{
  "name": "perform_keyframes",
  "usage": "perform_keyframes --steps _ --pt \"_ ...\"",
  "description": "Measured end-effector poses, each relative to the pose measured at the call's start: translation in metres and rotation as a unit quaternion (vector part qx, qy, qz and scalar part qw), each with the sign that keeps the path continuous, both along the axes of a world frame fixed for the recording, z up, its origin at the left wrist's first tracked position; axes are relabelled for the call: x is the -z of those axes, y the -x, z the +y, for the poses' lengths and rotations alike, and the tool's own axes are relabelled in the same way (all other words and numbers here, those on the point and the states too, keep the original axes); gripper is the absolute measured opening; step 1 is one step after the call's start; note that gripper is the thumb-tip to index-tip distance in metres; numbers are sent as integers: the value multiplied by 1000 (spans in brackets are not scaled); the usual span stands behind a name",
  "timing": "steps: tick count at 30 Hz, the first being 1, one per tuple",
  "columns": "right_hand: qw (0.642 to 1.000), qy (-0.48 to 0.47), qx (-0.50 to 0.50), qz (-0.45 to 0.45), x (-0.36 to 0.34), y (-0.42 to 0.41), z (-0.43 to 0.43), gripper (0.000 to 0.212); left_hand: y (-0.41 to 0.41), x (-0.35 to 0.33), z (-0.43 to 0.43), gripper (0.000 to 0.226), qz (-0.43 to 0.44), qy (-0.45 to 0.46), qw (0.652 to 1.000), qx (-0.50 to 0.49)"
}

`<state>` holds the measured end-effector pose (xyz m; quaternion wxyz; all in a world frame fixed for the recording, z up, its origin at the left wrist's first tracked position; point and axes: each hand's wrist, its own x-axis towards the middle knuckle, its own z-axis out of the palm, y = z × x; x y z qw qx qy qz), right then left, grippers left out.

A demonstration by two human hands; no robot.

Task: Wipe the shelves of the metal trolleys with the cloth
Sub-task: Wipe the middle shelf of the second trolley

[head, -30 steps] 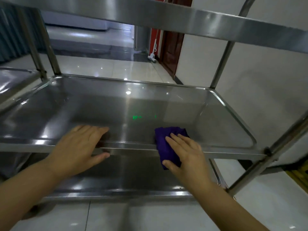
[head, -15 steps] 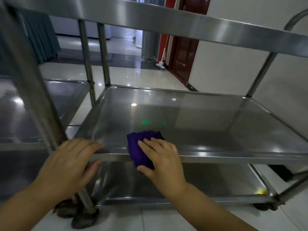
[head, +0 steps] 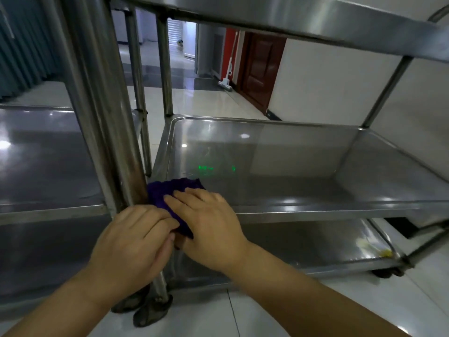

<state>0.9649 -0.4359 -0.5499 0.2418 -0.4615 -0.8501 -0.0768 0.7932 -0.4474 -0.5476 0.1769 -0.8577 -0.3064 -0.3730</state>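
Observation:
A purple cloth (head: 167, 193) lies over the front left corner of the trolley's middle shelf (head: 291, 166). My right hand (head: 206, 222) presses flat on the cloth, fingers spread, thumb under the shelf's front rim. My left hand (head: 131, 242) rests at that same corner beside the upright post (head: 114, 147), its fingertips touching the cloth's lower edge; whether it grips the rim or the post is hidden. A second trolley's shelf (head: 43, 161) stands to the left.
The top shelf's rim (head: 291, 20) runs overhead. The lower shelf (head: 315, 244) carries a small yellow scrap at its right end. Castor wheels (head: 148, 310) sit on the tiled floor below my left hand. A white wall and a brown door (head: 260, 69) lie behind.
My right hand has slid the cloth leftward along the shelf's front edge to the left corner. My left hand moved left with it, and the two hands now touch.

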Motion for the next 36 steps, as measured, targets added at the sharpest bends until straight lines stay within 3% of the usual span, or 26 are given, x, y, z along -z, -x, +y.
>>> perform_keyframes --steps 4,8,12,16,19,25,31,36 --pt "996 47 60 34 -7 -62 -8 60 -39 8 12 17 -2 -5 999 50" --pt "972 135 169 87 -20 -162 -21 68 -76 18 20 28 14 -2 999 51" --pt "898 268 306 167 -42 -273 -16 49 -90 20 22 30 -8 -1 999 32" --pt "852 322 407 70 -60 -297 -3 55 -84 10 20 31 -9 -4 1000 -6" --pt "875 303 379 8 -57 -247 16 58 -73 7 17 29 -9 -5 999 -33" --pt "946 259 190 -33 -44 -106 50 61 -52 2 5 29 9 3 998 -66" --pt "955 287 62 -46 -42 -15 72 74 -46 -7 -3 28 34 29 994 -103" --pt "958 279 49 -43 -46 -51 79 71 -61 -12 5 26 39 44 992 -108"
